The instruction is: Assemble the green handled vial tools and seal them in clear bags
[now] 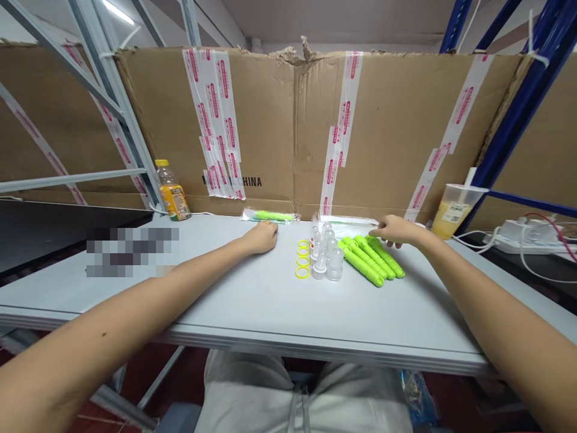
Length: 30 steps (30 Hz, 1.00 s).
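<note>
My left hand (262,237) rests on the table with its fingers curled in, just in front of a green stick in a clear plastic wrapper (273,216). My right hand (395,230) hovers palm down at the far ends of several bright green plastic handles (365,263), its fingers bent and apart; whether a fingertip touches one I cannot tell. Left of the handles stand clear plastic cups (334,265) and clear nozzle-like caps (320,265) in rows. Beside those, yellow rings (302,272) lie in a column. Behind the handles lie flat clear plastic bags (349,228).
A cardboard wall (265,120) closes off the back of the table (252,300). At the back left stands a bottle with a yellow cap (174,192); at the back right, a drink cup with a straw (456,211). Power strips with cables (532,234) lie at far right.
</note>
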Available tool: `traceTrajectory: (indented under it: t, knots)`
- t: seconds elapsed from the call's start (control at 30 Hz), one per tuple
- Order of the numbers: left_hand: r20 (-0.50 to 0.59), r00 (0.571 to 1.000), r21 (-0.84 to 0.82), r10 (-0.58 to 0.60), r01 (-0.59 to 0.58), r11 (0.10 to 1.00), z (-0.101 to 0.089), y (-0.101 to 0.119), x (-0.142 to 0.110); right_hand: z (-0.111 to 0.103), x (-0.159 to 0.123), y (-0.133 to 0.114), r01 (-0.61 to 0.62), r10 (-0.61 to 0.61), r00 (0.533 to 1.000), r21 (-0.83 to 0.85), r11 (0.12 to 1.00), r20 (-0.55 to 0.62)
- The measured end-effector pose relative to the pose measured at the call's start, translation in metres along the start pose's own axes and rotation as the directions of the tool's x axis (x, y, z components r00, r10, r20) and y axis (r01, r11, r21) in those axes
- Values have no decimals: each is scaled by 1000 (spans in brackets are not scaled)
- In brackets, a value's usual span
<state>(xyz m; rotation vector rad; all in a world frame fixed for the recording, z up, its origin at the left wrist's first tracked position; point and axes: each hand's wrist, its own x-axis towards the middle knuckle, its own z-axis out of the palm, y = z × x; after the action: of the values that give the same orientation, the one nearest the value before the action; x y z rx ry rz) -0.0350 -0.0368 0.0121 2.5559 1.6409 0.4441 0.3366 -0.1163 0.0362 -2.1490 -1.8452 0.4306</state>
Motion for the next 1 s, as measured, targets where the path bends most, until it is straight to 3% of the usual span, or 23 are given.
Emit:
traceTrajectory:
  t: [0.1,0.13,0.17,0.2,0.23,0.27,0.3,0.33,0.4,0.53,0.63,0.77,1.0]
  knots:
    - [149,989,-210,6,26,977,-45,8,-3,1,5,6,-18,18,999,5,1000,43]
    - [227,972,-489,51,69,869,-61,11,-5,2,6,7,-20,19,998,12,1000,58]
    - [235,965,-722,120,91,685,-74,15,-7,2,6,8,-19,17,997,23,1000,71]
    - [167,969,-876,182,61,479,-83,18,-10,3,6,8,-15,12,997,37,999,82]
    - [75,974,-956,213,9,292,-88,22,-14,3,6,7,-13,9,996,52,999,91]
    - [49,973,-982,225,5,191,-89,25,-17,3,5,6,-13,7,995,68,998,98]
    - [50,972,-986,231,11,168,-86,29,-19,3,3,5,-17,8,994,79,997,106]
    - [60,971,-979,230,12,204,-80,32,-22,3,2,3,-22,12,994,86,996,112]
    - [88,964,-922,252,-17,386,-65,39,-26,3,-1,1,-36,26,993,81,996,118]
    - [292,876,-706,382,-72,705,-45,52,-34,4,-2,-1,-35,29,994,64,997,104]
    - [394,829,-503,396,-166,848,-37,62,-43,6,3,3,-33,28,997,74,997,67]
    - [361,857,-314,368,-260,913,-25,70,-53,8,7,7,-64,60,996,57,996,61]
    - [388,853,-323,348,-228,919,-22,66,-59,13,9,5,-72,77,995,-63,995,67]
